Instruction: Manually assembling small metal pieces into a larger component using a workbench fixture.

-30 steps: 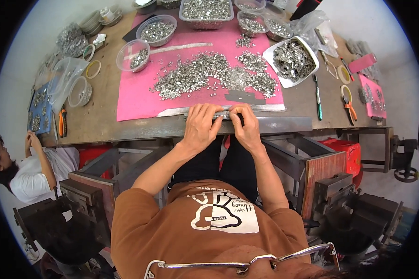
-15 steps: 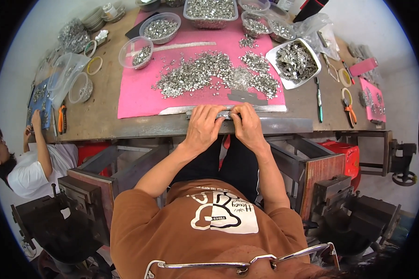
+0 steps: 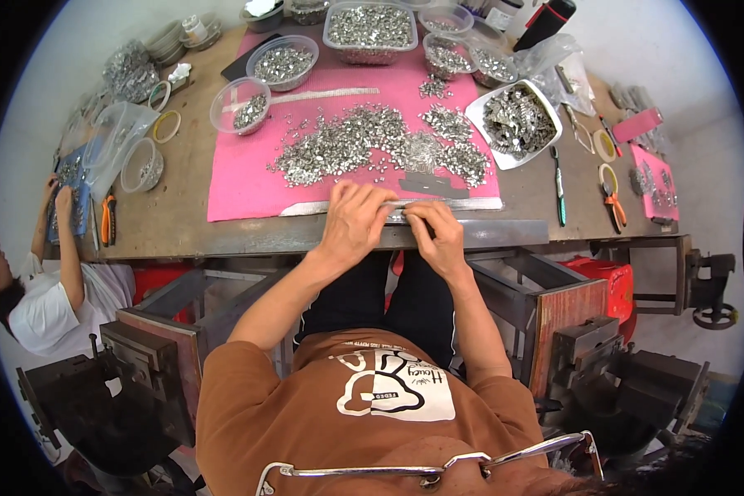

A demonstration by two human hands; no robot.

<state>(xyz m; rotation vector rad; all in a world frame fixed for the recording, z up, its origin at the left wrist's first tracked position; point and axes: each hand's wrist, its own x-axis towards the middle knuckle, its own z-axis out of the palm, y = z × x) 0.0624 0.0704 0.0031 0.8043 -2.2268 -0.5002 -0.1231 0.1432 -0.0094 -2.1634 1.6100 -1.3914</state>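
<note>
At the table's front edge, both my hands meet over small silver metal pieces [image 3: 398,216]. My left hand [image 3: 351,225] is closed with bent fingers, its thumb and fingertips beside the pieces; what it grips is mostly hidden. From the other side, my right hand [image 3: 440,238] pinches at the same pieces with thumb and forefinger. Just beyond lies a silvery strip [image 3: 475,204] along the front of the pink mat [image 3: 244,186]. Flat grey plates [image 3: 432,184] rest on the mat above my right hand, next to a wide heap of small shiny metal pieces [image 3: 339,145].
Clear tubs [image 3: 283,64] of metal pieces stand at the back, and a white square tray [image 3: 517,124] at the right. Orange-handled pliers [image 3: 612,202] and a green-handled tool [image 3: 560,194] lie right; more pliers [image 3: 109,219] left. A co-worker [image 3: 70,293] sits at the left.
The view has shifted slightly. My right hand's fingertips have come down a little and the small pieces between my hands show more. The co-worker's hands have moved over the blue mat.
</note>
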